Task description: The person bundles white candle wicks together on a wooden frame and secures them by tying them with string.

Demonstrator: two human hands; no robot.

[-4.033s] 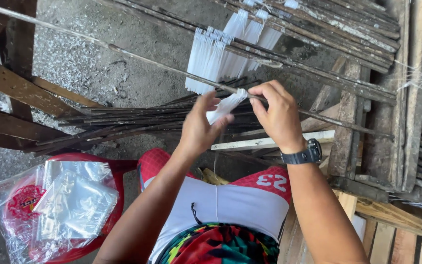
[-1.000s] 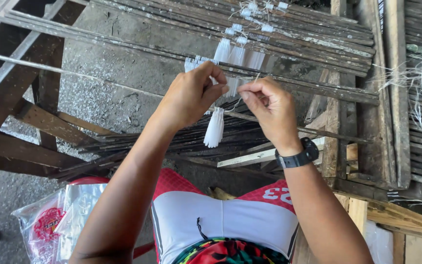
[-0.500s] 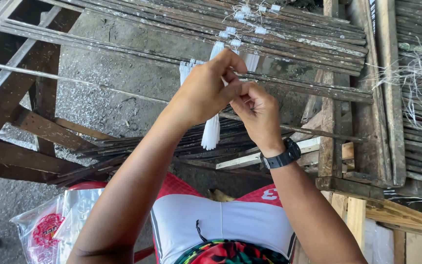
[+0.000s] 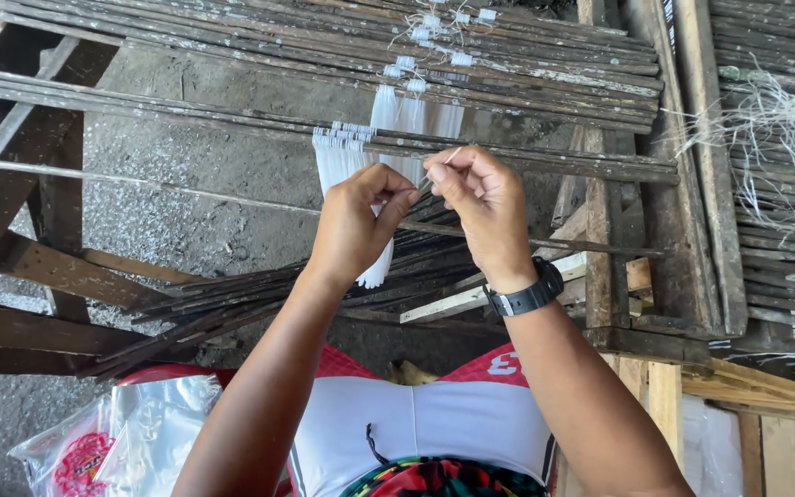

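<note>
Head: left hand (image 4: 353,221), right hand (image 4: 480,207) apparently pinching white strands (image 4: 381,267).

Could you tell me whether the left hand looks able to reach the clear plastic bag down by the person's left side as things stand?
Probably yes: the plastic bag lies open below the left hand, nothing between them, though that hand pinches a white strip bundle.

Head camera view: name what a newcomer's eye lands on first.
At centre, the left hand and right hand meet, pinching a white bundle at a thin rod. Above them, more white bundles hang from a rack of dark rods. At lower left lies a clear plastic bag.
</note>
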